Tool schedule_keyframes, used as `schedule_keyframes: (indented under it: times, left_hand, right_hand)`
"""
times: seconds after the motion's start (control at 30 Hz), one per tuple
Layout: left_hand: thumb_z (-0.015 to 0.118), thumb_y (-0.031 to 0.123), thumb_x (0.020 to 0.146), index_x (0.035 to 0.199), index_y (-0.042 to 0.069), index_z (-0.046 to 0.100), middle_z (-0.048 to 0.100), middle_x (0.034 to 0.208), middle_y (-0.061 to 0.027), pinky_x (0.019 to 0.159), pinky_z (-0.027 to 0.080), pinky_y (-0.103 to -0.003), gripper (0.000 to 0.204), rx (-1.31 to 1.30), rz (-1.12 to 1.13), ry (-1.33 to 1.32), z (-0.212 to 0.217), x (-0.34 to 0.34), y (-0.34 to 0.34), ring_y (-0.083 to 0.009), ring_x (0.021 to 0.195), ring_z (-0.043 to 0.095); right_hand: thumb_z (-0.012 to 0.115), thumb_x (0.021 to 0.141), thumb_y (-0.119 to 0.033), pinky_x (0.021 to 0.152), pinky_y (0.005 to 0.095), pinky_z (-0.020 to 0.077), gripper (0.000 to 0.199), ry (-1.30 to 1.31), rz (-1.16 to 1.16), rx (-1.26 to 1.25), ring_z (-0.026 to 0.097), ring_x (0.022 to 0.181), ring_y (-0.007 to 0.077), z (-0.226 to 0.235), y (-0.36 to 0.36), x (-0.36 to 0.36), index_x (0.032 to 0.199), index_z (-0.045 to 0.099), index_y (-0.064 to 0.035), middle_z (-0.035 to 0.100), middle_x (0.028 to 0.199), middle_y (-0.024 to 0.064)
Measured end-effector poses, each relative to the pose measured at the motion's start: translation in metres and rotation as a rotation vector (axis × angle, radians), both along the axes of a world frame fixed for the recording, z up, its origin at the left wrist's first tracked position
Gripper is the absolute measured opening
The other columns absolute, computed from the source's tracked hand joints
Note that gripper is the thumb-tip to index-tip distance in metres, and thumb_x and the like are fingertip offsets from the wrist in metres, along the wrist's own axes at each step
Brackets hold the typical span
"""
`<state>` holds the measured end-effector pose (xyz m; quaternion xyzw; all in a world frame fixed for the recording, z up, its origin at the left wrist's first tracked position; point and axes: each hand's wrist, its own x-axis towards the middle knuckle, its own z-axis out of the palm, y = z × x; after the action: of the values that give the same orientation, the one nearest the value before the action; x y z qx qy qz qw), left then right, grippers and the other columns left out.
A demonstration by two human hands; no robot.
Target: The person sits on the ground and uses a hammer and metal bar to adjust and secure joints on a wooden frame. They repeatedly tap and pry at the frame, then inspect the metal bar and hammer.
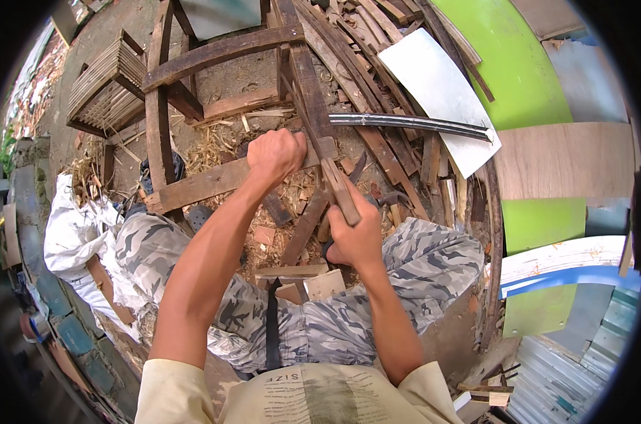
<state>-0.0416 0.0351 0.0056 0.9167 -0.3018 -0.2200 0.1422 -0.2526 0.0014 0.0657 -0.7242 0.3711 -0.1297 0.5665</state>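
Over a chip-strewn floor, left hand [274, 155] fingers clenched on a wooden plank [207, 182], right hand [356, 237] fingers wrapped round a tool handle [340, 194]

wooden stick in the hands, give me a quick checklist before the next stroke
1. Left hand grip: fist closed around the upper part of the wooden stick where it meets the plank. Ok.
2. Right hand grip: fingers wrapped around the stick's lower end. Ok.
3. Support: the stick lies across the plank of the wooden frame. Ok.
4. What cutting edge is at work, if any: hidden by the hands. Cannot tell.
5. Legs: both knees in camouflage trousers sit directly under the work. Not ok.
6. Surroundings: a long curved metal strip and loose wood scraps lie just beyond the hands. Not ok.
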Motion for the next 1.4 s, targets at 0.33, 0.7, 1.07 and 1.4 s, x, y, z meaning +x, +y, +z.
schedule_keyframes:
  times: [0.33, 0.7, 1.07, 1.4]
  left_hand:
    - [0.038, 0.035, 0.097, 0.074, -0.007, 0.071, 0.068, 0.075, -0.0298, 0.076, 0.055, -0.051, 0.058, 0.025, 0.0, 0.043, 0.002, 0.0, 0.002, -0.0442, 0.073, 0.069]
    - [0.036, 0.035, 0.097, 0.078, -0.007, 0.072, 0.07, 0.081, -0.0295, 0.079, 0.055, -0.05, 0.059, 0.126, 0.007, 0.095, 0.002, 0.004, 0.0, -0.0431, 0.078, 0.071]
    - [0.036, 0.036, 0.097, 0.081, -0.006, 0.074, 0.071, 0.083, -0.0297, 0.078, 0.056, -0.05, 0.059, 0.083, 0.003, 0.081, 0.001, 0.005, -0.004, -0.0438, 0.081, 0.072]
    - [0.036, 0.035, 0.097, 0.081, -0.006, 0.074, 0.071, 0.081, -0.0289, 0.08, 0.056, -0.05, 0.058, 0.087, -0.002, 0.115, 0.011, 0.005, -0.002, -0.0425, 0.08, 0.072]
  right_hand:
    - [0.059, 0.081, 0.002, 0.07, 0.0321, 0.0563, 0.061, -0.079, 0.032, -0.177, 0.075, 0.078, 0.0282, 0.008, 0.05, -0.096, 0.141, 0.052, 0.0075, 0.073, 0.102, 0.0247]
    - [0.061, 0.08, 0.003, 0.072, 0.0311, 0.0573, 0.063, 0.033, 0.068, -0.222, 0.076, 0.087, 0.0276, 0.02, 0.075, -0.15, 0.142, 0.05, 0.0098, 0.072, 0.113, 0.0253]
    - [0.06, 0.083, 0.002, 0.063, 0.0331, 0.0545, 0.06, -0.134, -0.018, -0.161, 0.068, 0.064, 0.0231, -0.045, 0.018, -0.018, 0.142, 0.054, 0.0049, 0.073, 0.094, 0.0192]
    - [0.057, 0.081, 0.002, 0.064, 0.03, 0.054, 0.058, -0.082, 0.019, -0.191, 0.068, 0.071, 0.0182, -0.01, 0.041, -0.075, 0.139, 0.054, 0.0095, 0.073, 0.099, 0.0208]
